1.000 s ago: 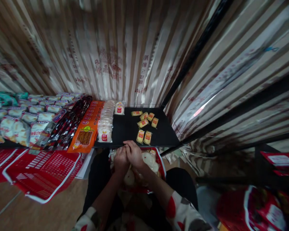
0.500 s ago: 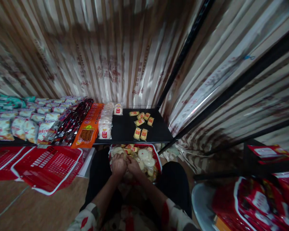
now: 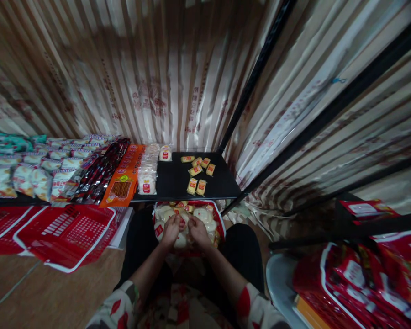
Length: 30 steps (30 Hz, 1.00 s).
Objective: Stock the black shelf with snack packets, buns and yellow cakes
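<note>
A red basket with a white rim sits between my knees, filled with round white wrapped cakes and smaller yellow packets. Over it, my left hand and my right hand are close together, fingers pinched. Between them shows a clear-wrapped cake with a red label, gripped at its sides; the fingers partly cover it. Just beyond the basket, several small yellow packets lie loose on the black shelf.
Left along the shelf stand a row of white wrapped cakes, an orange packet, dark red packets and white-and-blue bags. Below hangs an empty red basket. Black posts and a filled red basket are on my right.
My hands have moved apart a little, and the red label between them now shows. The view has shifted slightly; the packets on the shelf stay in place.
</note>
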Each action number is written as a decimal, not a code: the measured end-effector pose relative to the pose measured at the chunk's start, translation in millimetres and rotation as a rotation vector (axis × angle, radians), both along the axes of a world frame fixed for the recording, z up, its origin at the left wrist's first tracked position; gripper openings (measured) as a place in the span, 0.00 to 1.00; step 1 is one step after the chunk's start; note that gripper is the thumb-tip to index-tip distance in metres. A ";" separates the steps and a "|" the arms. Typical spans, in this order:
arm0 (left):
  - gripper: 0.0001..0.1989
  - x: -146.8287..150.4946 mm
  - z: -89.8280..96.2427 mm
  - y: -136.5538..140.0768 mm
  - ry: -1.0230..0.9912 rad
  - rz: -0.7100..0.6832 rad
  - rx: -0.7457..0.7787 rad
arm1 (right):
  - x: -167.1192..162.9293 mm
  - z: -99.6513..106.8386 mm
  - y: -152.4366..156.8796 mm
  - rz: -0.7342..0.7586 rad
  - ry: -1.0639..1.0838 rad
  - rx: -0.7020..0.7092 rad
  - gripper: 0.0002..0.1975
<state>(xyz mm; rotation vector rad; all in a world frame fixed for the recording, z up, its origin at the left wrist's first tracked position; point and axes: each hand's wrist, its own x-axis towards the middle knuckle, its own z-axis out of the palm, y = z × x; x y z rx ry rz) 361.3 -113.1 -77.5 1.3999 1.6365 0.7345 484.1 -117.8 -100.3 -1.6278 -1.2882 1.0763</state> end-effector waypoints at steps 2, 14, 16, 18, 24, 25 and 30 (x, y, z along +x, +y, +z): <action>0.15 -0.6 2.2 1.2 -0.001 0.014 0.009 | 6.7 11.4 3.4 -0.031 -0.030 -0.013 0.12; 0.31 -23.3 36.7 13.4 0.040 -0.223 0.225 | 18.4 79.7 27.9 0.065 0.094 -0.080 0.13; 0.29 -26.2 42.2 16.4 0.025 -0.275 0.207 | 17.4 90.7 34.3 0.120 0.069 -0.076 0.12; 0.24 -27.8 45.3 20.1 -0.015 -0.260 0.150 | 15.3 99.8 41.9 0.192 0.104 -0.083 0.14; 0.13 -28.3 50.0 31.9 -0.358 0.061 0.006 | 2.3 113.4 63.5 0.298 0.370 -0.078 0.20; 0.13 -28.5 51.2 34.0 -0.410 0.107 0.002 | -0.5 113.7 65.6 0.297 0.385 -0.058 0.21; 0.12 -28.5 54.8 48.4 -0.516 0.257 0.016 | -15.6 107.4 71.7 0.176 0.438 -0.012 0.23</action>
